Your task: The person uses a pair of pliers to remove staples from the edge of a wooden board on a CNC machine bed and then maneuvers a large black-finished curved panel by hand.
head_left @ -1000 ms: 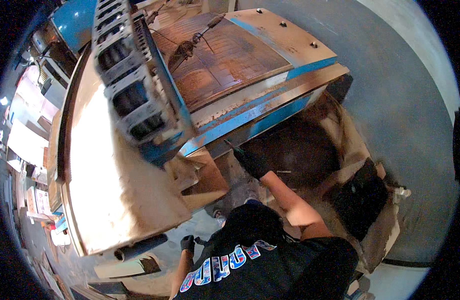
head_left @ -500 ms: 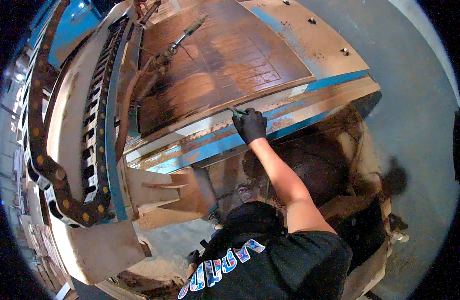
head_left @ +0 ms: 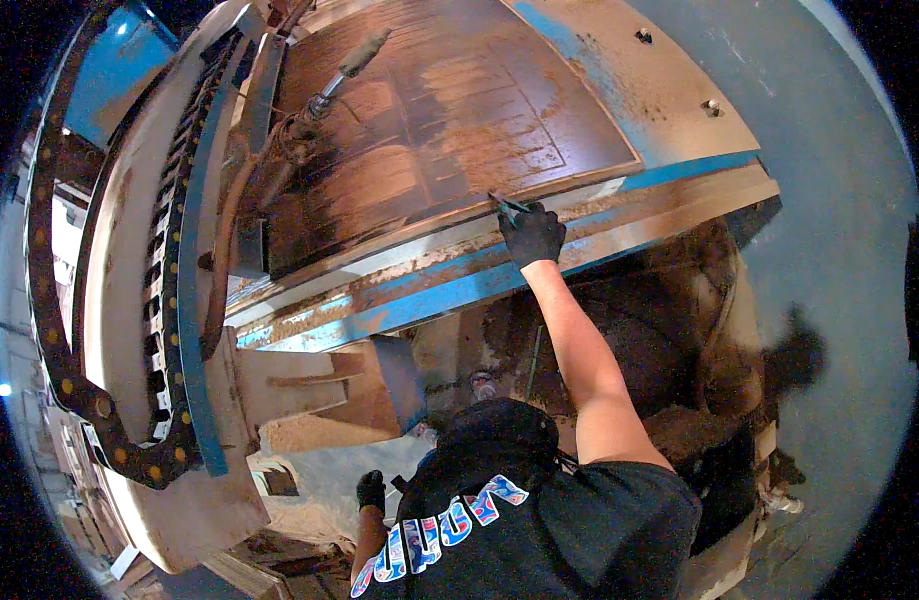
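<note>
My right hand [head_left: 534, 236], in a black glove, is closed around a small slim tool [head_left: 508, 206] with a greenish handle. Its dark tip meets the front edge of a large brown panel [head_left: 460, 120] with grooved outlines and streaks of brown dust. What kind of tool it is, I cannot make out. Down by my left side hangs my left hand [head_left: 372, 491], also gloved in black, away from the panel. Its fingers blend into one dark shape, so whether it holds anything is hidden.
A blue and white machine bed [head_left: 420, 300], coated in brown dust, supports the panel. A metal spindle-like tool [head_left: 330, 92] with hoses reaches over it from the left. Beside that runs a black cable chain [head_left: 55, 310]. Grey floor [head_left: 830, 230] lies to the right.
My right hand has shifted a little rightward along the panel's front edge, still gripping the tool. My left hand has come up slightly and shows more fully. The whole view has turned somewhat.
</note>
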The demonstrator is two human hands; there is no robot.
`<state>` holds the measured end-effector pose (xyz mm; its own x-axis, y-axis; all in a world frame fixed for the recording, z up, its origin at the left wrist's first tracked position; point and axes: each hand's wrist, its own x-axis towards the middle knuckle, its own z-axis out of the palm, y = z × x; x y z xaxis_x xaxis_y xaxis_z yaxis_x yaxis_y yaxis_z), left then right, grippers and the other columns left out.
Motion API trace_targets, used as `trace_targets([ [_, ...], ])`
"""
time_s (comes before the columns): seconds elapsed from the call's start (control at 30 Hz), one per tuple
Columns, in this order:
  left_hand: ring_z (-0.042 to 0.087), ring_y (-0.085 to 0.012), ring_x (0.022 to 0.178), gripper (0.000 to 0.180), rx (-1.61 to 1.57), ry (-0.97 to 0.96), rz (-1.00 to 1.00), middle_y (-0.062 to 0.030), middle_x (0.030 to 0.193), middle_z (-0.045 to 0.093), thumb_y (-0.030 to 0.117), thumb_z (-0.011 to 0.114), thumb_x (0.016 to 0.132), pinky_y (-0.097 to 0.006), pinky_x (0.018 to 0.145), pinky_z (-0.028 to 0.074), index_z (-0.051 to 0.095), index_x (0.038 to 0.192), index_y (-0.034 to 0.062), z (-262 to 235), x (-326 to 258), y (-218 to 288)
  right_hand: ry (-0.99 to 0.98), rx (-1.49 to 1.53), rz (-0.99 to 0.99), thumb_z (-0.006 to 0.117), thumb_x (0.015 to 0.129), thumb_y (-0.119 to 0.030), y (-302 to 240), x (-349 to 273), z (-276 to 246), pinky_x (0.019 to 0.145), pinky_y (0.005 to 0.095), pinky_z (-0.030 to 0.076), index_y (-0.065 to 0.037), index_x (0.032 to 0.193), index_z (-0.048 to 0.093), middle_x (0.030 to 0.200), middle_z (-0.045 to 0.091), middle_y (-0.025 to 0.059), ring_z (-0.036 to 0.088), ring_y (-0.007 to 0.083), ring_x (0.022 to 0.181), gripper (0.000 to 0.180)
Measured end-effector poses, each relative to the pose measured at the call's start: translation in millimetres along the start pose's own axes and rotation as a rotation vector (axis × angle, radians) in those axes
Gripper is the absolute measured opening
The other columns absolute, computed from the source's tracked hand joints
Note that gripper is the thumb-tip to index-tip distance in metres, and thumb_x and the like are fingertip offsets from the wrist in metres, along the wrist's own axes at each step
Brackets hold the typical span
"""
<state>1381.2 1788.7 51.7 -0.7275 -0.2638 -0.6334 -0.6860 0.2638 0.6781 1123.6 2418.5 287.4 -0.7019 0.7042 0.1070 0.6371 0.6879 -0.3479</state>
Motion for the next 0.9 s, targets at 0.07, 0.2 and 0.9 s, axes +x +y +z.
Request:
trace_targets([
  [0.07, 0.054, -0.0177, 0.058, 0.023, 0.121, -0.021, -0.002, -0.0048, 0.076, 0.063, 0.024, 0.062, 0.083, -0.032, 0.054, 0.046, 0.063, 0.093, 0.0031, 2.8, -4.4, 2.7, -0.031, -0.018, -0.037, 0.057, 0.078, -0.054, 6.7, 6.3, 6.7, 0.076, 0.0505, 0.046, -0.007, 0.106, 0.06, 0.097, 0.063, 0.0154, 0.059, 0.0332, 0.087, 0.056],
  [0.2, 0.055, -0.0189, 0.058, 0.025, 0.184, 0.007, -0.095, -0.0064, 0.08, 0.064, 0.025, 0.063, 0.083, -0.033, 0.055, 0.047, 0.063, 0.094, 0.003, 0.6, -6.1, -16.4, 0.141, 0.024, -0.276, 0.058, 0.078, -0.045, 4.9, -6.3, 5.4, 0.076, 0.0462, 0.045, -0.006, 0.094, 0.066, 0.099, 0.061, 0.0118, 0.058, 0.0314, 0.089, 0.042],
  [0.9, 0.052, -0.0131, 0.061, 0.017, 0.009, -0.014, 0.01, -0.0022, 0.075, 0.06, 0.022, 0.063, 0.081, -0.03, 0.052, 0.044, 0.063, 0.086, 0.006, 7.7, -18.3, -45.3, 0.177, -0.064, -0.187, 0.06, 0.077, -0.039, 11.9, -10.6, 13.5, 0.081, 0.0455, 0.041, -0.009, 0.103, 0.06, 0.097, 0.061, 0.0079, 0.056, 0.0288, 0.09, 0.04],
])
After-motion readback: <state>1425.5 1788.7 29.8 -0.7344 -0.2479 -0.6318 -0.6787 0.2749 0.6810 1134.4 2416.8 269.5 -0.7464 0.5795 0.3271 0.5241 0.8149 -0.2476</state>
